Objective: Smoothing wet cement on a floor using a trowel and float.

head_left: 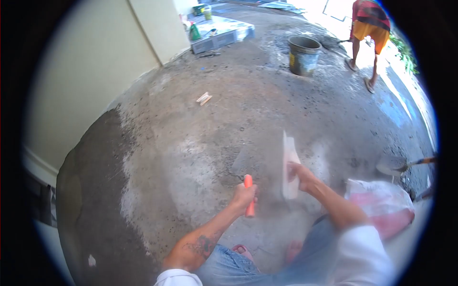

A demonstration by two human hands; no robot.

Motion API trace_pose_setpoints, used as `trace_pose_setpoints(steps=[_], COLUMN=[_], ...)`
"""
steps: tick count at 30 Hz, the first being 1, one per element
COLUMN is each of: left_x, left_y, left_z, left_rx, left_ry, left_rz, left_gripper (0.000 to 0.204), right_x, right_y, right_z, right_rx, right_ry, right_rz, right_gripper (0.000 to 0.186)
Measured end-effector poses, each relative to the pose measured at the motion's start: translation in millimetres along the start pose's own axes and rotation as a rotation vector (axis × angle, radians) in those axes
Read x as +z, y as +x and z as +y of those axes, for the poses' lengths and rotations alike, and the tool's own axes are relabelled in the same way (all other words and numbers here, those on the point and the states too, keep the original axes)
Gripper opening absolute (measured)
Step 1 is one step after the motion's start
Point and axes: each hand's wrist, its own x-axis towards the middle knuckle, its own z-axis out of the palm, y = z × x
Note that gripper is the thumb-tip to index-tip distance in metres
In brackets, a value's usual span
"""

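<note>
My left hand (244,195) is closed around the orange handle (248,181) of a trowel. Its grey blade (242,161) points away from me and blends with the floor behind it. My right hand (299,176) grips a long white plastering float (290,148), which stands tilted on edge and is blurred by motion. Below both tools lies a rough grey concrete floor (200,143) with pale powdery patches. Whether the float touches the floor, I cannot tell.
A red-and-white sack (381,205) lies at my right, with a shovel (396,165) beyond it. Farther off stand a bucket (305,59) and a bending person (369,28). Grey blocks (214,43) sit by the cream wall (95,62). Small pale pieces (204,98) lie mid-floor.
</note>
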Motion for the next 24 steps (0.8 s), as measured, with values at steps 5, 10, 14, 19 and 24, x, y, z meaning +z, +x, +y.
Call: trace_pose_setpoints(steps=[5,10,14,19,24], left_x=[-5,1,4,3,7], left_y=[0,7,9,15,15], left_z=[-2,-6,-6,-13,-12], left_rx=[-0.063,-0.074,-0.096,-0.081,-0.106], left_ry=[-0.019,-0.008,0.034,0.024,0.008], left_rz=[-0.023,-0.049,-0.032,-0.043,-0.048], left_gripper=[0.007,0.006,0.006,0.006,0.005], right_x=[1,-6,-3,-12,-10], right_y=[6,6,1,15,15], right_z=[5,3,2,9,6], right_rx=[-0.018,-0.03,-0.014,-0.01,0.023], right_ry=[-0.006,-0.072,-0.055,-0.011,-0.018], right_rz=[-0.053,-0.01,0.022,-0.008,-0.043], right_gripper=[0.011,0.01,0.011,0.01,0.016])
